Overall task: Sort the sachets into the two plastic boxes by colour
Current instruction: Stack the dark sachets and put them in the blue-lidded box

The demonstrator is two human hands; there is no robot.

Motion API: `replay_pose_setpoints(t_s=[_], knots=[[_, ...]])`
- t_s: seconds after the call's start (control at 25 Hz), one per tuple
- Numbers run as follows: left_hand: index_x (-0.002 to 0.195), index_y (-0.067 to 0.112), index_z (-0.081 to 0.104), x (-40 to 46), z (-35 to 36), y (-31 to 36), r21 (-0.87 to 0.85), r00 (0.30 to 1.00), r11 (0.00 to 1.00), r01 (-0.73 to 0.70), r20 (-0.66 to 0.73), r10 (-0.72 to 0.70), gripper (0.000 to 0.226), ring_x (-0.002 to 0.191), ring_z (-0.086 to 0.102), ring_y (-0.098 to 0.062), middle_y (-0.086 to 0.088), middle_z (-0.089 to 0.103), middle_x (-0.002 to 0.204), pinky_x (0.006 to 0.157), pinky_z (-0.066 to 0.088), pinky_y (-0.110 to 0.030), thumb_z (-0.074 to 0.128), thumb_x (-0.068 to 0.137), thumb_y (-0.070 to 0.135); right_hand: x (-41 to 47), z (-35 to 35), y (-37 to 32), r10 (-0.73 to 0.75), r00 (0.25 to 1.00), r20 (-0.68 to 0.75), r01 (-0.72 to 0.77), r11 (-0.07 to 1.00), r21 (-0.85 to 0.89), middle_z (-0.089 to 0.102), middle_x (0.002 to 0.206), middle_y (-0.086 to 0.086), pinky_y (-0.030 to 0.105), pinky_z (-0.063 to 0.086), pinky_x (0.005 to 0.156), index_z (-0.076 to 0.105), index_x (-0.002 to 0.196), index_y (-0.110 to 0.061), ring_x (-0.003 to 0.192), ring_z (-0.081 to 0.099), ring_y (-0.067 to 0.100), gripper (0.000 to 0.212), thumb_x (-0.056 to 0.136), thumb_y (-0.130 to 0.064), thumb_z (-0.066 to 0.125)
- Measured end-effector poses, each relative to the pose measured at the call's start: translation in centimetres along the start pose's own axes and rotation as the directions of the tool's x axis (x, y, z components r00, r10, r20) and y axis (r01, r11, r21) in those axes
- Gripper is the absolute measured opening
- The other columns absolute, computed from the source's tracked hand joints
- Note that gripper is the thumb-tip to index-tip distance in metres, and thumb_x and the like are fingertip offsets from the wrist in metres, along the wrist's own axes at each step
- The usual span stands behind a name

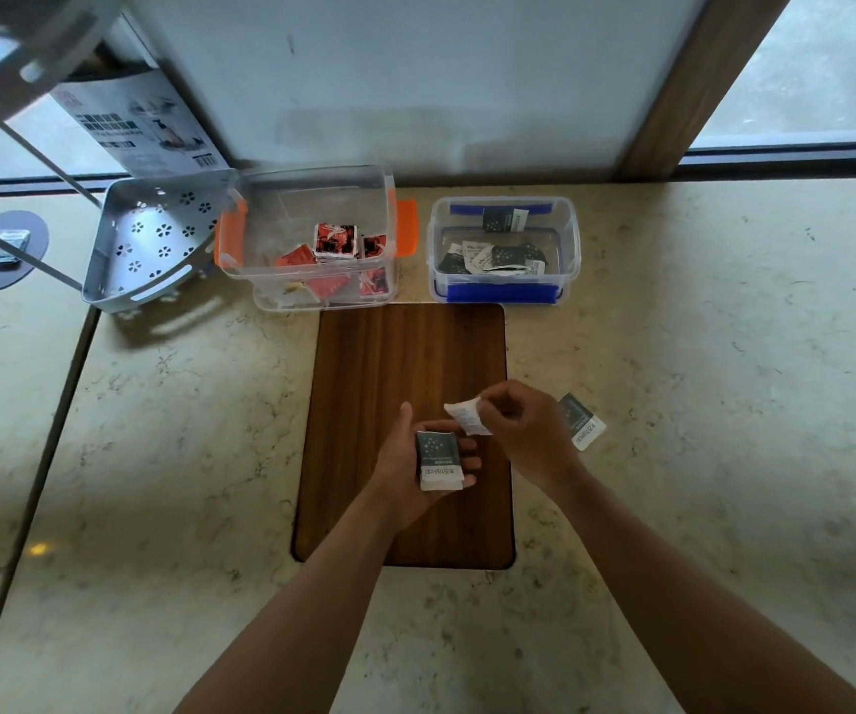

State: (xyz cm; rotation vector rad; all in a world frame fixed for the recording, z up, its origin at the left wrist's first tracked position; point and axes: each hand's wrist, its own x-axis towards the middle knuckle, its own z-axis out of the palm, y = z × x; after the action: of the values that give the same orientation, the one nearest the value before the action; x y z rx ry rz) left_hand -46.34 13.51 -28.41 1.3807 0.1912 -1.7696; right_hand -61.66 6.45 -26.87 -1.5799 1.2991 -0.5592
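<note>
My left hand (405, 471) lies palm up over the wooden board (364, 383) and holds a small stack of dark green sachets (438, 460). Just to its right, my right hand (523, 430) pinches one sachet (469, 415) with its white back showing. Another dark green sachet (581, 421) lies on the counter right of that hand. At the back, the orange-clipped plastic box (240, 234) holds red sachets (335, 242). The blue-clipped plastic box (505, 292) beside it holds dark green sachets (505, 256).
A grey perforated corner shelf (153, 244) stands left of the orange-clipped box, with metal rods and a printed carton behind it. A round socket plate (1, 257) sits at the far left. The marble counter (698, 353) ends at a wall and window.
</note>
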Motion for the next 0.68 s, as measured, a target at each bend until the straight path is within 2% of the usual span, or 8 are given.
replay_pose_setpoints(t_s=[0.08, 0.16, 0.24, 0.32, 0.4, 0.48, 0.6, 0.68], knots=[[0.128, 0.007, 0.061, 0.0, -0.1, 0.1, 0.005, 0.997, 0.999, 0.053, 0.062, -0.053, 0.08, 0.084, 0.069, -0.035, -0.024, 0.07, 0.106, 0.075, 0.056, -0.045, 0.029, 0.096, 0.072, -0.7, 0.3, -0.1, -0.048, 0.993, 0.112, 0.043, 0.998, 0.045, 0.071, 0.095, -0.01, 0.02, 0.058, 0.072, 0.071, 0.096, -0.019, 0.087, 0.069, 0.005, 0.007, 0.092, -0.021, 0.066], [0.133, 0.007, 0.059, -0.3, 0.0, 0.2, 0.002, 0.992, 0.998, 0.066, 0.105, -0.066, 0.072, 0.084, 0.068, -0.031, -0.021, 0.068, 0.107, 0.073, 0.056, -0.042, 0.038, 0.097, 0.066, -1.4, 0.4, 0.0, -0.084, 0.971, 0.223, 0.073, 0.996, 0.054, 0.068, 0.109, -0.01, 0.022, 0.057, 0.08, 0.072, 0.093, -0.022, 0.099, 0.066, 0.004, 0.005, 0.09, -0.021, 0.067], [0.129, 0.007, 0.06, -0.6, 0.4, 0.4, 0.029, 0.995, 1.0, 0.002, 0.102, -0.005, 0.044, 0.082, 0.068, -0.027, -0.018, 0.068, 0.108, 0.068, 0.057, -0.04, 0.051, 0.101, 0.04, -2.0, 0.4, 0.6, -0.09, 0.956, 0.28, 0.083, 0.996, 0.036, 0.059, 0.123, -0.009, 0.023, 0.055, 0.088, 0.072, 0.088, -0.024, 0.115, 0.057, 0.004, 0.004, 0.087, -0.022, 0.07], [0.127, 0.01, 0.059, -0.8, 0.5, 0.4, 0.065, 0.994, 0.995, -0.08, 0.078, 0.075, 0.029, 0.081, 0.069, -0.027, -0.021, 0.066, 0.116, 0.064, 0.057, -0.039, 0.057, 0.098, 0.014, -2.5, 0.2, 1.1, -0.047, 0.975, 0.219, 0.028, 0.995, 0.091, 0.055, 0.125, -0.007, 0.024, 0.053, 0.091, 0.071, 0.084, -0.024, 0.12, 0.052, 0.007, 0.01, 0.086, -0.014, 0.071], [0.133, 0.013, 0.056, -0.6, 0.2, 0.1, 0.057, 0.988, 0.989, -0.136, 0.081, 0.131, 0.038, 0.087, 0.069, -0.03, -0.024, 0.063, 0.125, 0.063, 0.058, -0.039, 0.06, 0.095, 0.005, -2.6, 0.2, 1.3, 0.102, 0.985, 0.136, -0.138, 0.948, 0.287, 0.061, 0.114, -0.001, 0.027, 0.054, 0.085, 0.067, 0.088, -0.019, 0.111, 0.06, 0.016, 0.013, 0.087, -0.006, 0.066], [0.134, 0.013, 0.058, -0.6, 0.0, -0.1, 0.081, 0.983, 0.982, -0.17, 0.082, 0.164, 0.042, 0.095, 0.068, -0.032, -0.024, 0.064, 0.127, 0.066, 0.058, -0.039, 0.061, 0.094, 0.003, -2.6, 0.4, 1.3, 0.25, 0.956, 0.155, -0.291, 0.877, 0.383, 0.068, 0.104, 0.003, 0.031, 0.054, 0.074, 0.062, 0.101, -0.017, 0.092, 0.068, 0.02, 0.01, 0.092, -0.013, 0.063], [0.124, 0.008, 0.064, -0.8, 0.2, -0.4, 0.104, 0.981, 0.979, -0.177, 0.105, 0.166, 0.031, 0.087, 0.069, -0.029, -0.02, 0.071, 0.111, 0.067, 0.056, -0.038, 0.059, 0.094, 0.003, -2.8, 1.1, 1.4, 0.289, 0.943, 0.163, -0.318, 0.927, 0.197, 0.072, 0.098, 0.0, 0.025, 0.054, 0.066, 0.06, 0.111, -0.02, 0.073, 0.069, 0.011, 0.021, 0.093, -0.029, 0.067], [0.122, 0.004, 0.062, -0.8, 0.5, -0.5, 0.095, 0.985, 0.983, -0.154, 0.097, 0.145, 0.027, 0.08, 0.069, -0.027, -0.02, 0.07, 0.103, 0.064, 0.056, -0.038, 0.057, 0.096, 0.006, -2.8, 1.3, 1.5, 0.291, 0.946, 0.144, -0.313, 0.934, 0.171, 0.074, 0.093, 0.0, 0.022, 0.053, 0.064, 0.065, 0.108, -0.019, 0.07, 0.068, 0.01, 0.02, 0.091, -0.028, 0.069]])
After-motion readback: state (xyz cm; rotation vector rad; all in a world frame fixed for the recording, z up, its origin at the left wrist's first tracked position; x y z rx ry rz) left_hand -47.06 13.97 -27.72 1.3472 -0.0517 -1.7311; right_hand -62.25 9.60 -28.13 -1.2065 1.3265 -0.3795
